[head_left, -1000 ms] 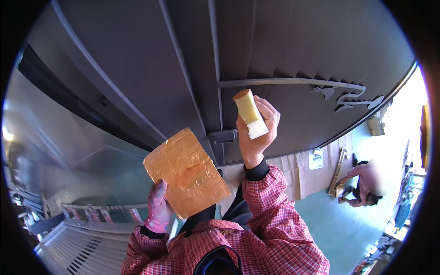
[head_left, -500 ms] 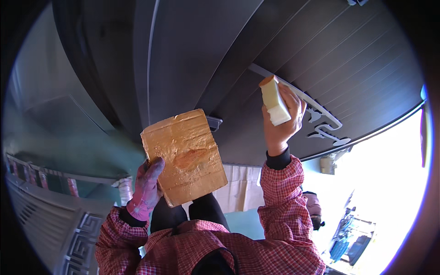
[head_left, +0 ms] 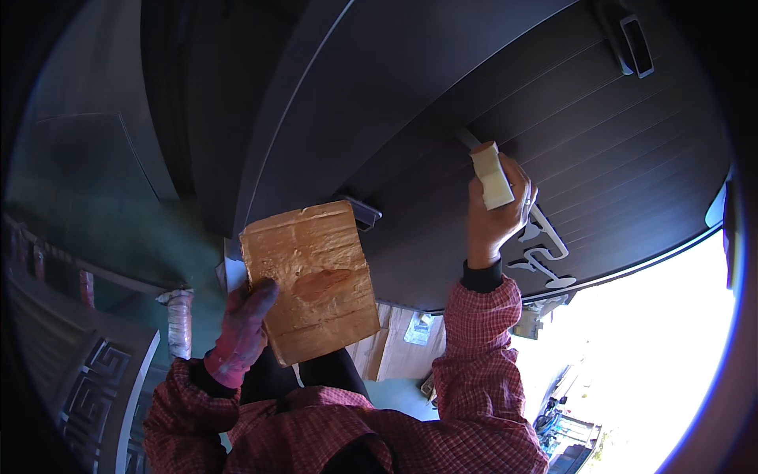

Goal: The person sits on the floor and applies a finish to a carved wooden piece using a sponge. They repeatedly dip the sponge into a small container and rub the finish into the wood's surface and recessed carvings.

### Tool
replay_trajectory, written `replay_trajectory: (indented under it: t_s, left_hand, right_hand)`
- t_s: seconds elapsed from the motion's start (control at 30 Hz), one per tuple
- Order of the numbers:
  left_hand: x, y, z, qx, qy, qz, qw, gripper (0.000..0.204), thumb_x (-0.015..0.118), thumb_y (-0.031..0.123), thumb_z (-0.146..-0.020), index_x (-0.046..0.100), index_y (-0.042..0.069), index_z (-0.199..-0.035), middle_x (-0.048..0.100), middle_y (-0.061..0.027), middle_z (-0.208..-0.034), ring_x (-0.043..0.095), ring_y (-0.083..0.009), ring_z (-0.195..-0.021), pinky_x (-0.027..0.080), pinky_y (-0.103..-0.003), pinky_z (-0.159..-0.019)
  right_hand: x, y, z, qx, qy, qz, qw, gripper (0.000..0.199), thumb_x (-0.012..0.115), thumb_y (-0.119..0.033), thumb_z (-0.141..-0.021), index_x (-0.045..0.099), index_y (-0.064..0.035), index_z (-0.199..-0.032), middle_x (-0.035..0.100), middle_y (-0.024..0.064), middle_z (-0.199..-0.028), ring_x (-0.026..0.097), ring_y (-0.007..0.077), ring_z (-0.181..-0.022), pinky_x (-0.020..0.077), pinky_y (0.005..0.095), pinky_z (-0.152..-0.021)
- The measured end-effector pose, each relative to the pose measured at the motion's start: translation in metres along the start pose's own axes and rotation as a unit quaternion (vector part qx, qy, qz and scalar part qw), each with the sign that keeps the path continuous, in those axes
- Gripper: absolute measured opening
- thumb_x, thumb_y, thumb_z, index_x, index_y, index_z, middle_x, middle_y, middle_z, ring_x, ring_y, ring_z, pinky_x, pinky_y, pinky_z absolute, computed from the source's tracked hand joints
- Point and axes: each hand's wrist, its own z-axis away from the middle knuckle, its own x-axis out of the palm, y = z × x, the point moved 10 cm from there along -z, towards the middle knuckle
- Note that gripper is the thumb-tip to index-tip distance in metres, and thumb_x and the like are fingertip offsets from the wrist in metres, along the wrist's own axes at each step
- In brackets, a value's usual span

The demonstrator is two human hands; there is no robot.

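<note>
My left hand point(head_left: 243, 325), in a stained pink glove, grips a square board point(head_left: 347, 245) by its left edge, thumb on top. The board is coated in copper-gold paint, with a darker smeared patch in its middle. A cream sponge block point(head_left: 493, 180) with a copper-coloured end is pinched in my bare right hand point(head_left: 505, 212). That hand is raised over a dark panelled surface point(head_left: 442, 197), beside a pale raised ornament point(head_left: 545, 257) of straight bars and curls. My hand hides part of the ornament; whether the sponge touches it I cannot tell.
Two recessed handles, one at upper right point(head_left: 636, 47) and one beyond the board point(head_left: 365, 212), sit on dark panels. At lower left stand a grey fretwork panel point(head_left: 91, 387) and a plastic-wrapped post point(head_left: 180, 322). Cardboard point(head_left: 387, 347) lies on the floor. Bright daylight enters at right.
The view has turned, so the panels and handles appear shifted. My right hand with the sponge appears slightly further right; both hands keep their holds. A person behind my right arm is out of sight now.
</note>
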Motion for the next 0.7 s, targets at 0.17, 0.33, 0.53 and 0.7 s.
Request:
replay_trajectory:
  t_s: [0.17, 0.33, 0.53, 0.7]
  left_hand:
    - [-0.003, -0.003, -0.003, 0.010, -0.002, -0.044, 0.999, 0.040, 0.062, 0.023, -0.095, 0.055, 0.005, -0.130, 0.062, -0.0037, -0.119, 0.058, -0.0152, -0.112, 0.047, -0.034, -0.097]
    - [0.001, 0.003, -0.003, 0.018, -0.014, -0.045, 0.999, 0.041, 0.061, 0.024, -0.095, 0.054, 0.005, -0.131, 0.062, -0.0038, -0.120, 0.058, -0.0152, -0.112, 0.047, -0.034, -0.097]
    - [0.010, 0.005, -0.003, 0.021, -0.013, -0.006, 1.000, 0.036, 0.064, 0.019, -0.094, 0.058, 0.004, -0.127, 0.064, -0.0031, -0.117, 0.060, -0.0137, -0.107, 0.047, -0.031, -0.095]
    - [0.013, 0.010, -0.001, 0.027, -0.013, -0.004, 1.000, 0.037, 0.064, 0.021, -0.094, 0.058, 0.003, -0.126, 0.064, -0.0041, -0.116, 0.059, -0.0136, -0.107, 0.048, -0.031, -0.094]
  right_hand:
    - [0.018, -0.008, -0.003, -0.040, -0.040, -0.017, 0.998, 0.063, 0.087, -0.004, -0.058, 0.061, -0.0157, -0.113, 0.067, 0.0041, -0.116, 0.060, 0.0279, -0.106, 0.0454, 0.0435, -0.094]
    - [0.010, 0.009, 0.003, -0.010, -0.046, 0.003, 0.999, 0.063, 0.086, -0.003, -0.057, 0.061, -0.0145, -0.113, 0.067, 0.0039, -0.115, 0.059, 0.0281, -0.106, 0.0452, 0.0436, -0.094]
    - [0.022, -0.014, -0.003, -0.082, -0.055, -0.010, 0.995, 0.064, 0.087, -0.004, -0.056, 0.060, -0.0142, -0.113, 0.067, 0.0044, -0.116, 0.060, 0.0285, -0.103, 0.0446, 0.0439, -0.094]
    - [0.009, 0.002, 0.003, -0.039, -0.046, 0.002, 0.998, 0.062, 0.087, -0.005, -0.057, 0.060, -0.0140, -0.112, 0.068, 0.0052, -0.114, 0.061, 0.0282, -0.104, 0.0458, 0.0438, -0.092]
